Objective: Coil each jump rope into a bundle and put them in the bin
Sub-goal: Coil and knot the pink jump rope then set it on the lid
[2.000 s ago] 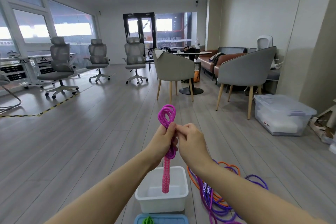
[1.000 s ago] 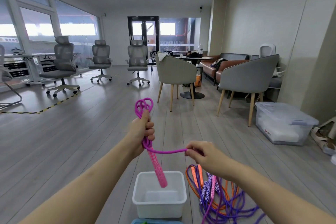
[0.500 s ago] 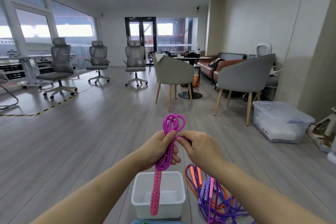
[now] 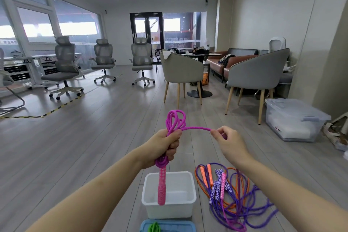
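My left hand (image 4: 164, 148) grips a partly coiled magenta jump rope (image 4: 176, 121); loops stick out above the fist and a pink handle (image 4: 162, 186) hangs below it, over the white bin (image 4: 169, 211). My right hand (image 4: 228, 140) pinches a strand of the same rope, pulled out taut to the right of the coil. The bin stands on the floor below my hands with nothing visible inside. To its right lies a tangled pile of orange, purple and pink ropes (image 4: 231, 196).
A blue bin (image 4: 167, 226) with a green rope (image 4: 154, 228) inside shows at the bottom edge. A lidded clear storage box (image 4: 293, 118) sits at the right wall. Grey armchairs (image 4: 256, 73) and office chairs (image 4: 66, 62) stand further back on the wood floor.
My right hand has drawn away from my left to the right, stretching a strand of magenta rope out from the coil. The handle still hangs over the white bin.
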Available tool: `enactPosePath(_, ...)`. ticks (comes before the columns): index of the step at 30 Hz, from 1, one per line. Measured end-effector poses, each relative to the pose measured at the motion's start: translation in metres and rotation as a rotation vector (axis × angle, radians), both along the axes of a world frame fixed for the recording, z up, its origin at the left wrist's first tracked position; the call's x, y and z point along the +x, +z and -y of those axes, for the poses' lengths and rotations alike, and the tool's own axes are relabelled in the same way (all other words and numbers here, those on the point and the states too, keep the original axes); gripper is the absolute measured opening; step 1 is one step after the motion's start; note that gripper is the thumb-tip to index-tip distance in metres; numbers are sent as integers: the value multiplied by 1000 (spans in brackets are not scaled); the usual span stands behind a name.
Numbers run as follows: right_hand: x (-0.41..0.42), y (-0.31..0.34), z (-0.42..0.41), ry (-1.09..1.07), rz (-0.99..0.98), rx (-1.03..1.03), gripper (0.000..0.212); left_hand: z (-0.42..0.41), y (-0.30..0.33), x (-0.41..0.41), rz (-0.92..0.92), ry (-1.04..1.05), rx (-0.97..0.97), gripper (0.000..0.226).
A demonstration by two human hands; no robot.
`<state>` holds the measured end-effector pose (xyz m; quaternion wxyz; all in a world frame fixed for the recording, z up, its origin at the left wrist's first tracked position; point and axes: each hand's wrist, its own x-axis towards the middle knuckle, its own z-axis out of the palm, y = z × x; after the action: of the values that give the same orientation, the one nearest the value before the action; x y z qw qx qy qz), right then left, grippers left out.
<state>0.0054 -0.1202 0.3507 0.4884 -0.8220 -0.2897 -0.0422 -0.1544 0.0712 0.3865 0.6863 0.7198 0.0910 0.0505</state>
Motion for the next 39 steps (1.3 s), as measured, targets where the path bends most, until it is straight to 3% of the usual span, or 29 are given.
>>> enactPosePath(2, -8, -2, -11, -9, -114, 72, 19, 6, -5, 4, 20, 66, -52, 24)
enactPosePath(8, -48, 5, -40, 105, -394, 355, 29, 19, -15, 15, 118, 242, -99, 21)
enactPosePath(15, -67, 13, -51, 100, -528, 606, 7, 30, -23, 24, 197, 272, -67, 21)
enactPosePath(17, -71, 14, -53, 117, -514, 594, 8, 33, -25, 28, 208, 285, -56, 26)
enactPosePath(22, -76, 21, -55, 190, -528, 520, 34, 39, -29, 37, 232, 334, -27, 29)
enactPosePath(27, -70, 18, -56, 174, -492, 504, 15, 50, -31, 41, 250, 372, -47, 31)
enactPosePath(29, -68, 16, -58, 149, -500, 518, 17, 53, -29, 42, 266, 407, -71, 33)
enactPosePath(32, -68, 15, -54, 193, -449, 379, 16, 48, -19, 44, 269, 517, -193, 34)
enactPosePath(36, -71, 13, -47, 419, -476, 266, 8, 19, -7, 47, 348, 631, -520, 29)
enactPosePath(39, -66, 10, -38, 524, -285, 69, 6, -7, 0, 45, 411, 661, -690, 29)
